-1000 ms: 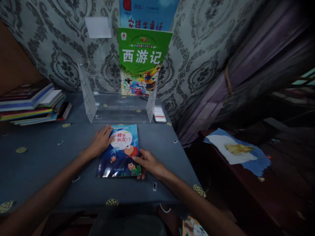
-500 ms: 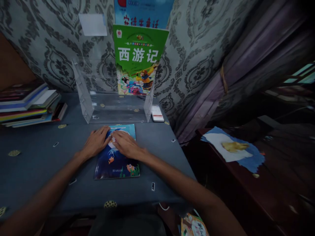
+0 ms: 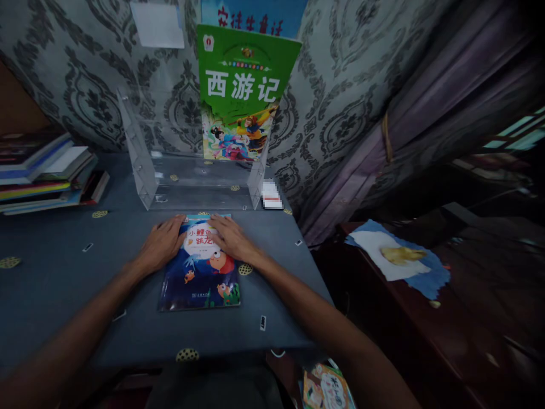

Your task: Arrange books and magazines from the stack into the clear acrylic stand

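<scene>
A blue picture book (image 3: 198,281) with cartoon fish on its cover lies flat and closed on the desk in front of me. My left hand (image 3: 164,241) rests at its upper left edge, fingers stretched forward and partly over the cover. On the upper right of the cover lies my right hand (image 3: 232,238), flat with fingers extended. Just beyond the book stands a clear acrylic rack (image 3: 196,196). A green book (image 3: 242,94) with white Chinese characters leans upright in it, in front of a blue book (image 3: 255,14) cut off by the frame's top.
A stack of books (image 3: 42,176) sits at the desk's far left. A small white item (image 3: 271,194), blurred out, is beside the rack. Right of the desk, a cloth (image 3: 430,275) lies on a dark red surface. Below the front edge is another book (image 3: 327,386). A curtain (image 3: 357,165) hangs at right.
My hands have moved apart, the right one sliding rightward, so the title and a red fish on the cover now show. The view has shifted slightly.
</scene>
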The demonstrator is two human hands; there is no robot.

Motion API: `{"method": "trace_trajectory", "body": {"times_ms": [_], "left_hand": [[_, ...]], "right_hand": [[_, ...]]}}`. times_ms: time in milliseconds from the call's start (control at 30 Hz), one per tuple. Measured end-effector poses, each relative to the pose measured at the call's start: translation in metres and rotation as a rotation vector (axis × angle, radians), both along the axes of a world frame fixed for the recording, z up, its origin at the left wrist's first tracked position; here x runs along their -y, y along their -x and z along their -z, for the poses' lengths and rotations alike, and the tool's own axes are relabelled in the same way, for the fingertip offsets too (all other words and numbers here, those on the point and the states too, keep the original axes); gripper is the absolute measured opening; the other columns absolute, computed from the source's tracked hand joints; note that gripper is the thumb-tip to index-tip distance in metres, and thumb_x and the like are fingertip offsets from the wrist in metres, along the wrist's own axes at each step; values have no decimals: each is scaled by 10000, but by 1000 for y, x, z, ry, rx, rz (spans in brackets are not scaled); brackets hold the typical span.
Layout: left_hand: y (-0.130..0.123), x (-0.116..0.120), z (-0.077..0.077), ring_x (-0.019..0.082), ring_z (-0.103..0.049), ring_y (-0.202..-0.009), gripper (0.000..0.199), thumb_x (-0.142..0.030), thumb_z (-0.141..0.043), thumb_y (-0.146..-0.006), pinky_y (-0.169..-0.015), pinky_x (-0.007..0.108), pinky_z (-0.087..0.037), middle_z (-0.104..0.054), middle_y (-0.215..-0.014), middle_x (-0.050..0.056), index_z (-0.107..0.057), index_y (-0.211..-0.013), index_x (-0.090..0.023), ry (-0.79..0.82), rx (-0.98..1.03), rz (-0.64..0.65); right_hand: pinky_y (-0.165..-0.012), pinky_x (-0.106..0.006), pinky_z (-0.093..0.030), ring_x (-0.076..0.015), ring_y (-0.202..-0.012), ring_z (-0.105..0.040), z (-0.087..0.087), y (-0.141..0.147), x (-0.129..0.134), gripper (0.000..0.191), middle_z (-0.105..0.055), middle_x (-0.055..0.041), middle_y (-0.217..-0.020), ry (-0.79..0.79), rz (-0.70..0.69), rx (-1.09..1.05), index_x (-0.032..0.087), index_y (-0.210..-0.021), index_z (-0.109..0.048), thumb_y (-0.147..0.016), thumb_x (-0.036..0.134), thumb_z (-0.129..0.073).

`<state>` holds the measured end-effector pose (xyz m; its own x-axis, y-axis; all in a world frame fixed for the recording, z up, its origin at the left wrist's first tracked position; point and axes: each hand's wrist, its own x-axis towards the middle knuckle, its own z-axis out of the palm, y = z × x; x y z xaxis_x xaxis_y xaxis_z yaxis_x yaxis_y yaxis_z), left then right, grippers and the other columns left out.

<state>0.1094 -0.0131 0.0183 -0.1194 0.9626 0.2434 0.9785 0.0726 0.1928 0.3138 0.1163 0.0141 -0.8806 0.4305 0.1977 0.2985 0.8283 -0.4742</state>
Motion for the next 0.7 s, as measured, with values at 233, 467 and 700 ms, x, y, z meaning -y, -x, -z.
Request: {"method": "trace_trajectory", "body": {"times_ms": [233, 467, 700], "left_hand": [[-1, 1, -8, 333, -516, -1354, 459, -347, -347, -979, -1091, 534, -403, -565, -1456, 175, -542, -1348, -155, 26, -16, 15], [-49, 29, -19, 275, -611, -1217, 380, -354, -367, -1026, -1101, 521, -432, -676, -1284, 108, -678, -1194, -214, -3, -15, 447], [-103, 70, -20, 283, -551, -1297, 365, -372, -452, -1022, -1097, 507, -468, -639, -1370, 104, -633, -1309, -237, 30, 88, 677]], "right_hand": [[-1256, -515, -222, -221, -1506, -349, 9, -16, -15, 434, -441, -123, -1583, 53, 26, -27, 193, -1442, -518, -1040, 337, -444], [-1258, -506, -214, -219, -1515, -327, 12, -10, -11, 423, -443, -111, -1584, 31, 59, -22, 184, -1439, -521, -1041, 304, -445], [-1249, -548, -201, -255, -1536, -273, 8, -10, -9, 415, -434, -112, -1590, 6, 88, -6, 174, -1429, -526, -1038, 296, -461]]}}
